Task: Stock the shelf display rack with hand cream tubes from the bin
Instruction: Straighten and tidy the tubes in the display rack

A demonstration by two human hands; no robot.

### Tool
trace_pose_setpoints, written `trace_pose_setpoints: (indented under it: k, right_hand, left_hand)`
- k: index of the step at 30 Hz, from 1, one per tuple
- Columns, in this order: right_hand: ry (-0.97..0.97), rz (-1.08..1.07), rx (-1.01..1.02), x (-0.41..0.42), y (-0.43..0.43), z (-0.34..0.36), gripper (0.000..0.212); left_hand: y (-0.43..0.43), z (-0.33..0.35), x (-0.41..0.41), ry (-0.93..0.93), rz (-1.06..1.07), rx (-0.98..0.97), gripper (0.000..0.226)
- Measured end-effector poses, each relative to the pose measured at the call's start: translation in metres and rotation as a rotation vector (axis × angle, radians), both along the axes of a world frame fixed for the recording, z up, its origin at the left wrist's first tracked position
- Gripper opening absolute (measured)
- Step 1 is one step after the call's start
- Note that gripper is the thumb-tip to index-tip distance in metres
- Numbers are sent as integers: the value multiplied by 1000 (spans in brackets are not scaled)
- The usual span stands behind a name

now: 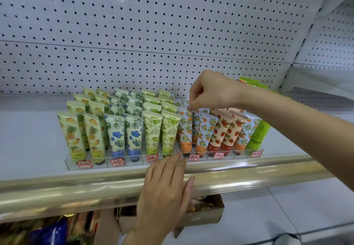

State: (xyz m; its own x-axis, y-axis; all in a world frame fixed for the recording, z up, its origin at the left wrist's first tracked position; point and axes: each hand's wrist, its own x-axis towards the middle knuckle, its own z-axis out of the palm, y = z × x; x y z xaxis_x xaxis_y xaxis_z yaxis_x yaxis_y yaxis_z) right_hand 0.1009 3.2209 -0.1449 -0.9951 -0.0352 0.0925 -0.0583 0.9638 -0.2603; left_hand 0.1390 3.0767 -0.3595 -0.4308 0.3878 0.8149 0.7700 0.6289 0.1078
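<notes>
Head view: the right hand (212,91) curls down, fingertips pinching the flat crimped top of an orange-print hand cream tube (185,127). The tube stands upright in the front row of the clear acrylic display rack (134,161). Glossy tapered tubes, printed with pineapples, blue flowers, green fruit and strawberries, fill the neighbouring lanes. The left hand (166,183) lies flat with fingers straight, its tips at the rack's front wall. A brushed gold rail (76,187) edges the white shelf. A white pegboard (153,33) stands behind, and 1 cardboard box (203,216) sits below.
</notes>
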Motion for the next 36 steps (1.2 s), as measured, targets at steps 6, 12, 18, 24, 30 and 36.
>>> trace_pose_setpoints:
  k: [6, 12, 18, 24, 30, 36]
  right_hand:
    - [138, -18, -24, 19, 8, -14, 18]
    - [119, -12, 5, 24, 11, -13, 12]
    - [79, 0, 70, 20, 6, -9, 4]
    - [51, 16, 63, 15, 4, -7, 9]
    - [44, 46, 28, 13, 3, -6, 8]
    - [19, 76, 0, 14, 5, -6, 7]
  left_hand:
    - [0, -1, 0, -2, 7, -4, 38]
    - [-1, -1, 1, 8, 18, -17, 36]
    - [1, 0, 1, 23, 15, 1, 36]
    - [0, -1, 1, 27, 16, -1, 34]
    - [1, 1, 1, 15, 17, -5, 36]
    - [1, 1, 2, 11, 15, -9, 37]
